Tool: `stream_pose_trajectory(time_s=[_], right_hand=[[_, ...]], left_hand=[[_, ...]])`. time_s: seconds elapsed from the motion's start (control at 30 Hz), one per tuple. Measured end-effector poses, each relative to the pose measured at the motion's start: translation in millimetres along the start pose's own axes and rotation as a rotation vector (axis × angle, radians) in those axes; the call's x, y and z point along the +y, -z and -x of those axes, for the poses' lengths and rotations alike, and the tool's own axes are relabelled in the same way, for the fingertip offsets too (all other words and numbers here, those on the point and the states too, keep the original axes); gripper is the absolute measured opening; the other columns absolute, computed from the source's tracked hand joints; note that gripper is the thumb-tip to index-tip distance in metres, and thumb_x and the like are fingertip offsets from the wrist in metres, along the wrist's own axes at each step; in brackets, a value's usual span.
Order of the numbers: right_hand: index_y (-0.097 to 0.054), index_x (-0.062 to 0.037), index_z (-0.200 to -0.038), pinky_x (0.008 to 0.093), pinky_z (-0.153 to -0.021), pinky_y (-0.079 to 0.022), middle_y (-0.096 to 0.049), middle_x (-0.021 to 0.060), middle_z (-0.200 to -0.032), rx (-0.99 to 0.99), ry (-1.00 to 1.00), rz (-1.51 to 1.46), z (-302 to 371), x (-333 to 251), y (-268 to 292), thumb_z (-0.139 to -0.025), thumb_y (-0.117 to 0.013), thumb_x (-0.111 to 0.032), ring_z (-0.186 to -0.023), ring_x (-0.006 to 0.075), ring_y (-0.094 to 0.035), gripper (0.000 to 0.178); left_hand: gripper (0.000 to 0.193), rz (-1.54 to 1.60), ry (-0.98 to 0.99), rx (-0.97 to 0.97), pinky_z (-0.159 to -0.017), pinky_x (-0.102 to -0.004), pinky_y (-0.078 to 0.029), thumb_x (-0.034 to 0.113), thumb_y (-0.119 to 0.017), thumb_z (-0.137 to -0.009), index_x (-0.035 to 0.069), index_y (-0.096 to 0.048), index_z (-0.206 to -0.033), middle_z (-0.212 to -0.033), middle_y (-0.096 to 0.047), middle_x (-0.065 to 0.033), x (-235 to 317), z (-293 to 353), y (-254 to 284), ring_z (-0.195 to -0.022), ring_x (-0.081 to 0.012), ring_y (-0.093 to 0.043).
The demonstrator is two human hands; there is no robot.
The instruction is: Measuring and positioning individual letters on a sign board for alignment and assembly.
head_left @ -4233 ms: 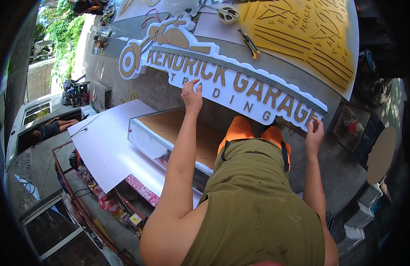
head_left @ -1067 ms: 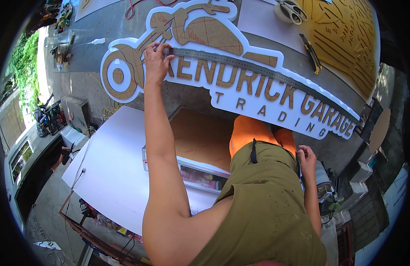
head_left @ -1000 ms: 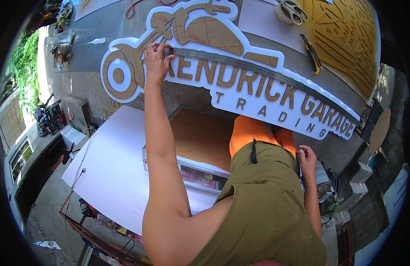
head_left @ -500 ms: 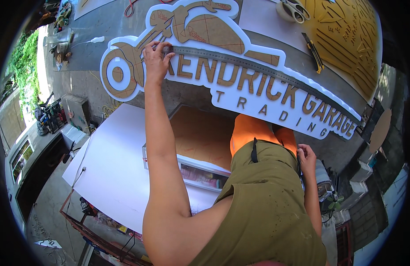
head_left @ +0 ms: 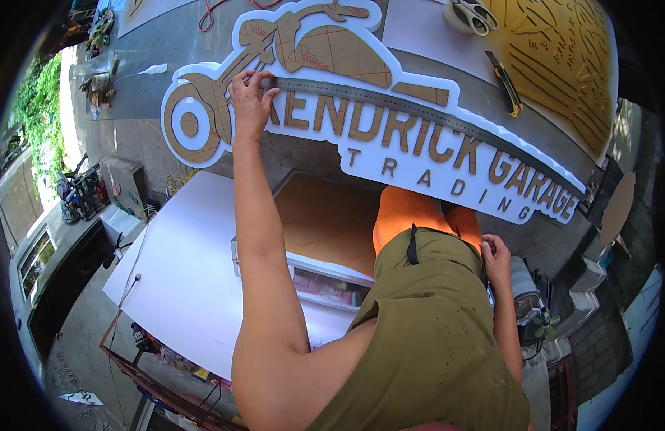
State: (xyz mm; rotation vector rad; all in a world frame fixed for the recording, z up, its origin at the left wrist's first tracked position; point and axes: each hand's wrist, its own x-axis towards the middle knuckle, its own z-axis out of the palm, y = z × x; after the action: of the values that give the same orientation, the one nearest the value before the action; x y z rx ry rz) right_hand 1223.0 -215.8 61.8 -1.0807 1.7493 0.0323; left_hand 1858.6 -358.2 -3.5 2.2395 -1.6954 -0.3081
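A white sign [head_left: 411, 169] with brown raised lettering and a motorcycle shape lies across the work surface in front of me. Along the band above the lettering runs a long steel ruler [head_left: 418, 111], slanting down to the right. My left hand [head_left: 250, 104] pinches the ruler's left end between thumb and curled fingers, close to the motorcycle's front wheel. Down at my right side, my right hand [head_left: 496, 257] hangs beside my orange shorts [head_left: 397, 215], its fingers curled in. Whatever those fingers may hold is hidden.
A yellow utility knife [head_left: 505, 82] lies beyond the sign, near scissors [head_left: 477, 18] and a tape roll. A gold cut-out panel [head_left: 562, 65] fills the far right. Below the sign stand a white sheet [head_left: 181, 266] and a brown-topped drawer unit [head_left: 321, 223].
The sign and my left hand appear slightly farther left in the picture. My left hand keeps its hold on the ruler's end, and my right hand stays at my side.
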Motion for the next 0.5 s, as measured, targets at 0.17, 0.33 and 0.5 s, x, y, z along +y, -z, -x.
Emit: stream_pose_trajectory(time_s=[0.17,0.33,0.5], right_hand=[[-0.065,0.0003,-0.110,0.0270,-0.074,-0.051,-0.069,0.0046,-0.087,0.002,0.012,-0.004,1,-1,1,-0.094,-0.060,-0.007,-0.078,0.0101,-0.062,0.018],[-0.066,0.0002,-0.110,0.0276,-0.073,-0.051,-0.069,0.0050,-0.087,0.024,-0.004,-0.027,3,1,0,-0.094,-0.060,-0.008,-0.076,0.0106,-0.062,0.019],[-0.065,0.0012,-0.109,0.0259,-0.074,-0.051,-0.067,0.0027,-0.087,0.014,0.001,-0.020,4,-5,-2,-0.095,-0.060,-0.007,-0.078,0.0087,-0.061,0.018]], left_hand=[[0.035,-0.011,-0.015,-0.002,-0.101,-0.0450,-0.037,0.023,-0.079,-0.080,0.019,-0.068,-0.113,-0.123,-0.051,-0.0119,-2,2,1,-0.118,-0.0331,-0.046],[0.038,-0.124,0.014,0.069,-0.099,-0.0452,-0.038,0.022,-0.078,-0.080,0.023,-0.066,-0.117,-0.123,-0.051,-0.0080,34,12,-2,-0.117,-0.0318,-0.046],[0.038,-0.122,-0.113,-0.007,-0.099,-0.0436,-0.035,0.022,-0.075,-0.083,0.024,-0.064,-0.119,-0.126,-0.050,-0.0031,85,28,-15,-0.119,-0.0283,-0.046]])
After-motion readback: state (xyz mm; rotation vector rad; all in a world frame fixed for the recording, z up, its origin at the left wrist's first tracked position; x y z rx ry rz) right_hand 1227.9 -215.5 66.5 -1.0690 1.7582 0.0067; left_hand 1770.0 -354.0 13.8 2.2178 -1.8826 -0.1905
